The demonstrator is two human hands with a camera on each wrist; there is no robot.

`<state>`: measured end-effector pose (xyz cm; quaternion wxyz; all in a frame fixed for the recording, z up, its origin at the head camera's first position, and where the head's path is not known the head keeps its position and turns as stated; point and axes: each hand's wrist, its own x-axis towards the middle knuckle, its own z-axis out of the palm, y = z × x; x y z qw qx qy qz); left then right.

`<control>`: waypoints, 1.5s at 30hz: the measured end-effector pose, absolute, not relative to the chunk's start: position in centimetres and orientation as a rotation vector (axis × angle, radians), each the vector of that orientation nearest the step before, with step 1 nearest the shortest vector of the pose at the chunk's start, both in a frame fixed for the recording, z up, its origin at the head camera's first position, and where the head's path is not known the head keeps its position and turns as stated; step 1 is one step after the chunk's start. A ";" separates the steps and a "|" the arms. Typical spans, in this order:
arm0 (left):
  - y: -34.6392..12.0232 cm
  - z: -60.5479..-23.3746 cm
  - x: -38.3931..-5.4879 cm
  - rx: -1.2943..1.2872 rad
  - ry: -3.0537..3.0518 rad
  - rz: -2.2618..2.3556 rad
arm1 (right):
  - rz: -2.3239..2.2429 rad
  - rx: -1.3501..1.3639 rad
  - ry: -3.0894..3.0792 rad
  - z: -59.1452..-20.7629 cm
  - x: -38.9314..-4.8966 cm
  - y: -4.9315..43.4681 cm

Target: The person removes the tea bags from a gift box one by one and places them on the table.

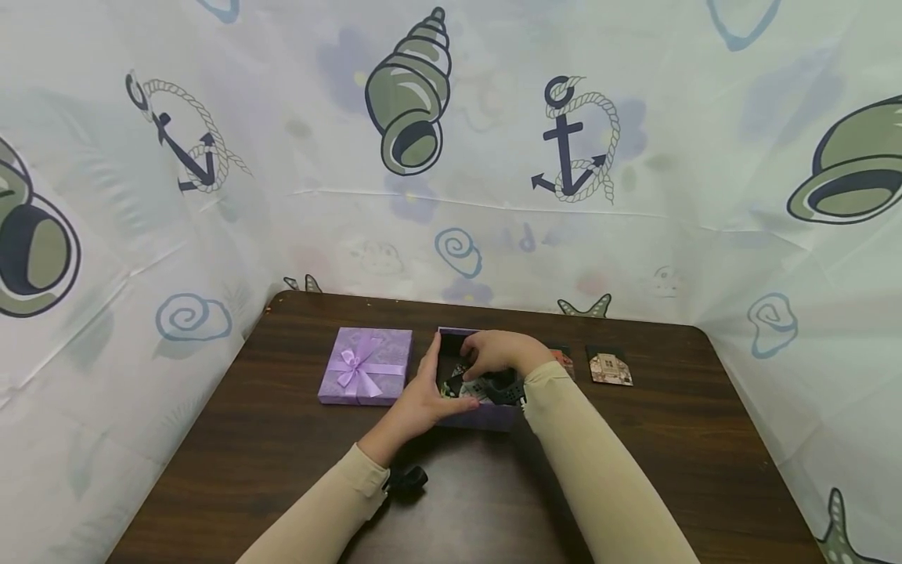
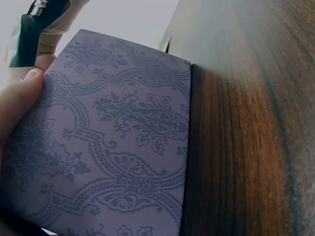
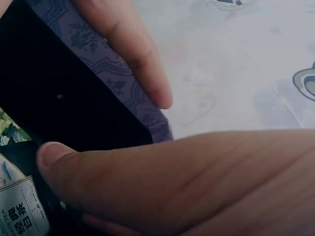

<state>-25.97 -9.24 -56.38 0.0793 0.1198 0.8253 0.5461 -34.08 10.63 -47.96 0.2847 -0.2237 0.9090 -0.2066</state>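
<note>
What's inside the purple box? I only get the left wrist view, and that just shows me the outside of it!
Observer: The right wrist view shows a pale label inside the box, printed with "WHITE TEA".
Operator: Ooh! Is anything next to the box?
Observer: Yes. In the head view, what looks like its lid, with a ribbon bow, lies on the table to its left.
Operator: And where are the right hand's fingers?
Observer: The head view shows the right hand with its fingers down in the open box; I can't tell whether it grips anything.
</note>
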 end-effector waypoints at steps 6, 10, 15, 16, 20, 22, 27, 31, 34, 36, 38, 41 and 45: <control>-9.3 -56.3 -25.9 0.389 2.476 1.634 | -0.471 -0.672 2.435 -48.6 -34.2 10.5; -9.3 -56.3 -25.9 0.399 2.458 1.652 | -0.450 -0.705 2.457 -48.9 -34.2 10.5; -9.4 -56.3 -25.9 0.392 2.459 1.650 | -0.489 -0.721 2.445 -48.9 -34.2 10.6; -9.4 -56.3 -26.0 0.390 2.458 1.645 | -0.497 -0.720 2.443 -48.9 -34.2 10.7; -9.4 -56.1 -25.8 0.387 2.452 1.646 | -0.542 -0.698 2.439 -49.1 -34.3 10.8; -9.4 -55.9 -25.7 0.384 2.448 1.649 | -0.551 -0.691 2.445 -49.2 -34.3 10.8; -9.4 -55.8 -25.7 0.378 2.448 1.643 | -0.570 -0.696 2.440 -49.2 -34.4 11.0; -9.3 -55.9 -25.7 0.367 2.457 1.630 | -0.589 -0.735 2.417 -49.2 -34.4 11.2; -9.3 -55.9 -25.7 0.356 2.461 1.627 | -0.592 -0.781 2.408 -49.3 -34.4 11.4; -9.3 -56.0 -25.7 0.348 2.451 1.631 | -0.600 -0.807 2.394 -49.4 -34.4 11.5; -9.3 -56.0 -25.8 0.346 2.447 1.634 | -0.607 -0.834 2.376 -49.6 -34.4 11.5; -9.2 -56.1 -25.8 0.338 2.436 1.638 | -0.637 -0.863 2.351 -49.7 -34.3 11.6; -9.3 -56.1 -25.8 0.340 2.438 1.643 | -0.813 -0.817 2.302 -49.8 -34.3 12.1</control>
